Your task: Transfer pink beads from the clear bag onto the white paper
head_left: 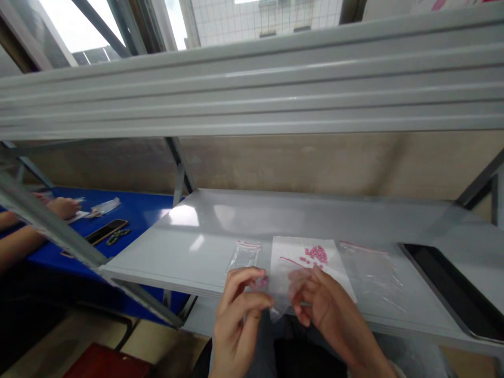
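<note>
On your far left, beyond a slanting grey metal brace (59, 230), a co-worker's hand (65, 208) rests over a blue tabletop (147, 207), with a crumpled clear bag (105, 207), a dark smartphone (103, 232) and a dark green beaded loop (117, 237) near it. On your own pale grey shelf (299, 215), a flat zip bag with a red seal line (244, 256) lies just past your left hand (242, 315). That hand is curled nearly closed at the left end of the clear plastic bag (280, 294) you have up at the shelf's front edge, and pink pieces (261, 282) show between its fingertips; I can't tell whether they sit inside the plastic. Behind the bag lies a white paper sheet (287, 247) bearing a loose pile of pink beads (318, 253). Your right hand (323, 299) is half open, fingers bent at the bag's right side; I can't tell how firmly it grips. Further right lie a larger clear zip bag (372, 270), flat, and a black-screened tablet (452, 286), set at an angle.
</note>
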The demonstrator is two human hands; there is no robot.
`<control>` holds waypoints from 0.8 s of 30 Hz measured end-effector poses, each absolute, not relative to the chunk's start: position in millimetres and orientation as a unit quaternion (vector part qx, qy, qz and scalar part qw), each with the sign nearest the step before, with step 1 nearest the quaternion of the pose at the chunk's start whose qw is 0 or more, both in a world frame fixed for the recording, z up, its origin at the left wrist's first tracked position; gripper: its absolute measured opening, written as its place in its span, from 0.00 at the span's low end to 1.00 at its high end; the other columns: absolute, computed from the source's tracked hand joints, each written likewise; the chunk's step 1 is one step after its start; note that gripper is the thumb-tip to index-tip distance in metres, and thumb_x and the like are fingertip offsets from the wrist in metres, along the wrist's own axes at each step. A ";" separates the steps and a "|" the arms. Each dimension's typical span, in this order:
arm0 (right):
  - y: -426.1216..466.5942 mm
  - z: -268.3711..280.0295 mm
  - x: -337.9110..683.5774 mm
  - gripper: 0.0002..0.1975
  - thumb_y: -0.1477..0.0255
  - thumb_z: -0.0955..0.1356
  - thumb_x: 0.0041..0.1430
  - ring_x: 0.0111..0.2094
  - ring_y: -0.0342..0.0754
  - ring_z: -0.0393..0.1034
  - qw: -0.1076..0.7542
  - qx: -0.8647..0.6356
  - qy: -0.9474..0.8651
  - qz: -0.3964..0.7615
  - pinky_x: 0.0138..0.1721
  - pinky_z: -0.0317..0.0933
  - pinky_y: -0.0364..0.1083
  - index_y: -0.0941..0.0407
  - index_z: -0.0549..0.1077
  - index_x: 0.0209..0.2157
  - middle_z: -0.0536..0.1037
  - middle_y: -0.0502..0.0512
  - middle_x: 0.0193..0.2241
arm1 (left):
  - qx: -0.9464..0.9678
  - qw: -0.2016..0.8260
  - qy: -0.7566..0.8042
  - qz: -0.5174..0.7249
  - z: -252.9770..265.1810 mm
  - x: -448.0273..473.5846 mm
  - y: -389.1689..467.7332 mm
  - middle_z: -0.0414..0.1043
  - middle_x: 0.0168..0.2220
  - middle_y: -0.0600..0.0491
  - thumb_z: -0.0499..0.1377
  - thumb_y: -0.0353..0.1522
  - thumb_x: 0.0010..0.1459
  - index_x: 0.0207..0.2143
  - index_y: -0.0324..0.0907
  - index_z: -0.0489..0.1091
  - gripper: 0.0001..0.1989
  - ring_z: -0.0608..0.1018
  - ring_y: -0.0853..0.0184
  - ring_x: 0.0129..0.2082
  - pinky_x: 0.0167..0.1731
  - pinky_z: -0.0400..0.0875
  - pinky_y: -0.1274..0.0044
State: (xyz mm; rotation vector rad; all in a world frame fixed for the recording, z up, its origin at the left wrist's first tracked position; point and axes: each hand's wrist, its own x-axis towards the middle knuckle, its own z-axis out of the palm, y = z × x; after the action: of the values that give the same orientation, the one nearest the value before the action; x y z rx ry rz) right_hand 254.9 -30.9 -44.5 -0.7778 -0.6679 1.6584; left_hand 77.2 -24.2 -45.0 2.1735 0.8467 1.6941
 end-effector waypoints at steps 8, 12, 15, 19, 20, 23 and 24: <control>-52.6 -50.4 286.4 0.20 0.57 0.77 0.48 0.17 0.36 0.61 0.533 -0.366 -0.293 0.704 0.15 0.50 0.35 0.60 0.75 0.25 0.71 0.50 0.20 | 0.774 0.234 0.201 0.552 -44.3 85.7 -24.1 0.72 0.45 0.52 0.52 0.33 0.70 0.36 0.44 0.71 0.10 0.71 0.64 0.50 0.53 0.64 0.73; -50.4 -51.0 287.3 0.20 0.59 0.79 0.46 0.16 0.34 0.57 0.545 -0.371 -0.285 0.696 0.15 0.50 0.35 0.58 0.71 0.25 0.68 0.45 0.20 | 0.766 0.285 0.208 0.537 -44.9 84.2 -26.0 0.73 0.43 0.52 0.53 0.36 0.69 0.34 0.45 0.70 0.11 0.71 0.62 0.50 0.52 0.65 0.71; -49.9 -53.6 287.6 0.21 0.60 0.79 0.46 0.17 0.34 0.54 0.522 -0.363 -0.300 0.711 0.16 0.47 0.34 0.58 0.67 0.23 0.65 0.44 0.18 | 0.756 0.314 0.229 0.526 -42.2 80.6 -27.6 0.74 0.43 0.52 0.53 0.38 0.68 0.32 0.45 0.70 0.12 0.71 0.61 0.50 0.52 0.64 0.71; -55.9 -54.5 290.3 0.22 0.63 0.78 0.48 0.19 0.34 0.47 0.503 -0.326 -0.293 0.745 0.16 0.40 0.34 0.57 0.64 0.24 0.61 0.43 0.19 | 0.741 0.297 0.257 0.544 -34.8 79.5 -32.2 0.75 0.42 0.53 0.53 0.40 0.67 0.36 0.46 0.72 0.12 0.72 0.62 0.48 0.52 0.64 0.73; -57.7 -53.5 290.1 0.21 0.63 0.78 0.49 0.19 0.34 0.46 0.498 -0.314 -0.295 0.753 0.16 0.39 0.34 0.57 0.63 0.24 0.60 0.43 0.19 | 0.731 0.295 0.271 0.553 -33.3 81.4 -34.2 0.75 0.41 0.53 0.54 0.40 0.67 0.38 0.47 0.72 0.10 0.73 0.63 0.47 0.51 0.65 0.74; -61.8 -49.4 285.1 0.20 0.65 0.77 0.52 0.19 0.34 0.43 0.480 -0.286 -0.300 0.774 0.18 0.38 0.34 0.56 0.63 0.26 0.58 0.41 0.18 | 0.695 0.339 0.317 0.549 -31.7 94.0 -41.6 0.73 0.33 0.55 0.56 0.37 0.65 0.36 0.46 0.71 0.07 0.75 0.68 0.36 0.38 0.69 0.80; -62.6 -48.4 282.3 0.20 0.64 0.76 0.53 0.19 0.34 0.43 0.477 -0.277 -0.302 0.778 0.18 0.38 0.35 0.56 0.62 0.26 0.57 0.41 0.18 | 0.688 0.367 0.328 0.533 -32.4 100.0 -43.9 0.71 0.30 0.56 0.56 0.37 0.65 0.33 0.45 0.70 0.08 0.74 0.69 0.31 0.33 0.68 0.81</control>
State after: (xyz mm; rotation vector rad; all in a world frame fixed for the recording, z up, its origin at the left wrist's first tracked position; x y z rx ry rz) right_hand 282.3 -62.6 -48.4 -0.6773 -0.7374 1.9001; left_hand 100.0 -43.9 -32.4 1.7690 0.8422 1.3705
